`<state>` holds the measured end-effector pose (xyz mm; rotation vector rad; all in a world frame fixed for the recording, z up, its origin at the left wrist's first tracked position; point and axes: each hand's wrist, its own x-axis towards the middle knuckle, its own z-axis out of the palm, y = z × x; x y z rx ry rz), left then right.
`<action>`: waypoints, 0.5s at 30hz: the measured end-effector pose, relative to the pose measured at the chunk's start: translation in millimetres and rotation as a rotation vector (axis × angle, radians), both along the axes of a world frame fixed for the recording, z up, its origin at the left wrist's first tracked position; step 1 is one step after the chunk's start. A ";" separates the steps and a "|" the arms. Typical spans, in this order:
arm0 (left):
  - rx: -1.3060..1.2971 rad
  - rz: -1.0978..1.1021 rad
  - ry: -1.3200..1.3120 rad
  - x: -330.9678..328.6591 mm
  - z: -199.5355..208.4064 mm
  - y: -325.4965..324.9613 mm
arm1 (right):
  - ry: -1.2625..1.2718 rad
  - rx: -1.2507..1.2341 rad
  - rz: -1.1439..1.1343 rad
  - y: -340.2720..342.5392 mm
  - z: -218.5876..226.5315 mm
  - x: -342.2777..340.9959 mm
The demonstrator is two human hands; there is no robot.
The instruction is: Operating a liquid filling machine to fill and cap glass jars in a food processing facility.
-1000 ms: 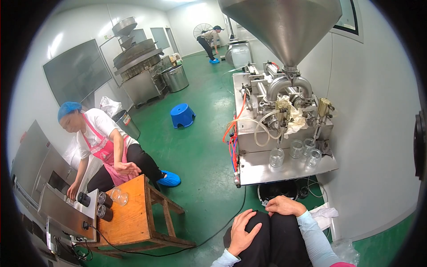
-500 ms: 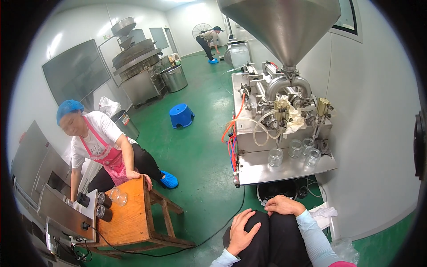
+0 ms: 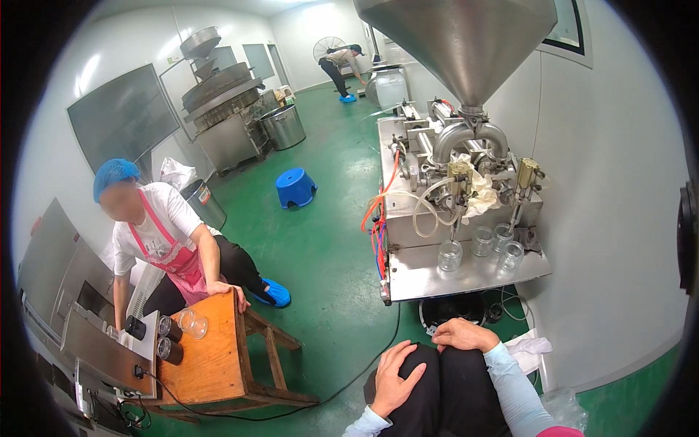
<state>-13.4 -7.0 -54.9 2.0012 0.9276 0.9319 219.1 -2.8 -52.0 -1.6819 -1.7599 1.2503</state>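
Note:
My left hand lies on my left knee, its fingers stretched out and nothing in it. On the other knee rests my right hand, fingers loosely extended to the left and holding nothing visible. Ahead of my knees stands a steel filling machine with a large cone hopper. Its metal ledge carries an empty glass jar under the left nozzle. More glass jars stand to the right, around the right nozzle. Both hands are apart from the machine and jars.
At left a co-worker sits at a wooden table with clear jars and dark filled jars. A blue stool stands mid-floor. A black cable crosses the green floor. Another person bends over far back.
My hands stay on my knees. The view shifts very slightly. The seated co-worker's head turns a little; the far person remains bent over. The jars have not moved.

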 end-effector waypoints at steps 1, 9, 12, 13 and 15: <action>0.005 0.000 0.001 0.1 0.1 0.5 | 0.001 -0.001 -0.001 0.2 0.2 0.0; -0.005 0.000 0.001 0.5 2.2 1.9 | -0.001 -0.001 0.002 1.2 5.1 -0.5; -0.008 0.001 0.008 0.4 3.9 2.2 | 0.014 -0.004 0.010 1.7 4.2 -0.3; -0.012 0.001 0.009 0.3 4.3 2.4 | 0.015 -0.005 0.010 1.6 4.9 -0.5; -0.013 0.001 0.008 0.2 5.4 2.7 | 0.020 -0.003 0.005 1.4 7.0 -0.9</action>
